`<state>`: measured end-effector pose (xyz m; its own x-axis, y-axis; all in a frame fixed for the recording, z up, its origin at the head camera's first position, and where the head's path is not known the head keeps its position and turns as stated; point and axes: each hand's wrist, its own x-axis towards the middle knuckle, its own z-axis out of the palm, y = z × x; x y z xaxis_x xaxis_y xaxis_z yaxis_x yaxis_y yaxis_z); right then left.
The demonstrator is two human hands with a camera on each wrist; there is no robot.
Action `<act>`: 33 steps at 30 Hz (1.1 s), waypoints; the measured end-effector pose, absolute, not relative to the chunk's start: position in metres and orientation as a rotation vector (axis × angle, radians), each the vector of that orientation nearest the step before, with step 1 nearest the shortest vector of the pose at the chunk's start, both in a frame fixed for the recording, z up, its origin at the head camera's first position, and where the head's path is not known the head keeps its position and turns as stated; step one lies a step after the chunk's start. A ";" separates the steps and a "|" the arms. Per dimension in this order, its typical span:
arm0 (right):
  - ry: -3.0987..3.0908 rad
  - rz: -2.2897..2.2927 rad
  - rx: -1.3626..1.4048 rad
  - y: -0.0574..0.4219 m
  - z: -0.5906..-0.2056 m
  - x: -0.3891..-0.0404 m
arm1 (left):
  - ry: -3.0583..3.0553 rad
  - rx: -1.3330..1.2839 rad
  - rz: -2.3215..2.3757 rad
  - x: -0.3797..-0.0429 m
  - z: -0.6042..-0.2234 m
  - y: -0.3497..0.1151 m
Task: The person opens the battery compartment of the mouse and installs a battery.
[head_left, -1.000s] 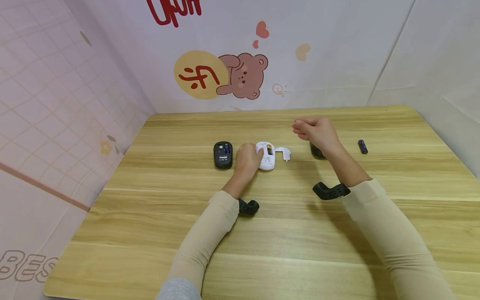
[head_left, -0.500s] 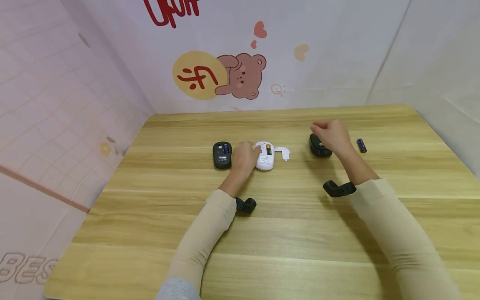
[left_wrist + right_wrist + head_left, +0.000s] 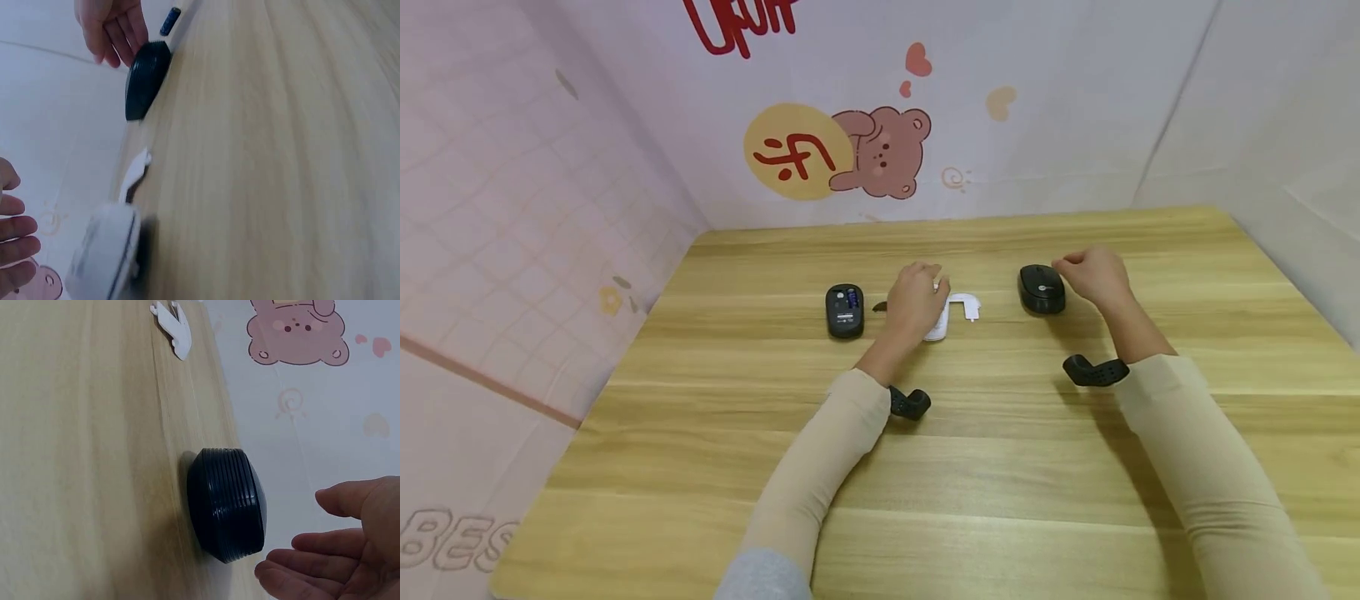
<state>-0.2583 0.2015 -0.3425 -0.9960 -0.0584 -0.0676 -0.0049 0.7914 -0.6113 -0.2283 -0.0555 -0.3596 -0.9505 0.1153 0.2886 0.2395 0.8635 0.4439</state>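
A white mouse [image 3: 938, 327] lies beneath a person's left grip [image 3: 916, 302], fingers apart; a black mouse [image 3: 1042, 290] sits just left of the parted right grip [image 3: 1097, 275].

Bear-printed wall [image 3: 1045, 158] behind wooden table [image 3: 992, 500]

The left hand [image 3: 914, 302] hides much of the white mouse [image 3: 937, 328], blurred in the left wrist view
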 end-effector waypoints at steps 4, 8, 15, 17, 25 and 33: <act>2.886 -0.913 -0.032 0.206 -0.343 -0.257 | -2.811 -0.429 -0.727 -0.231 -0.356 -0.036; 2.877 -0.909 0.004 0.209 -0.345 -0.255 | -2.900 -0.564 -0.709 -0.235 -0.355 -0.015; 2.859 -0.894 0.021 0.215 -0.348 -0.253 | -3.067 -0.676 -0.606 -0.244 -0.367 0.016; 2.851 -0.897 0.025 0.216 -0.348 -0.251 | -3.104 -0.703 -0.555 -0.246 -0.372 0.023; 2.846 -0.840 -0.001 0.214 -0.348 -0.248 | -3.196 -0.744 -0.233 -0.246 -0.386 0.044; 2.814 -0.882 -0.031 0.206 -0.347 -0.246 | -3.234 -0.645 -0.151 -0.243 -0.393 0.051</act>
<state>-0.2456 0.2058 -0.3475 -0.9814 -0.0767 -0.1761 0.0375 0.8224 -0.5676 -0.2432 0.0511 -0.3925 -0.9116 0.3874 -0.1376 0.3730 0.9201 0.1198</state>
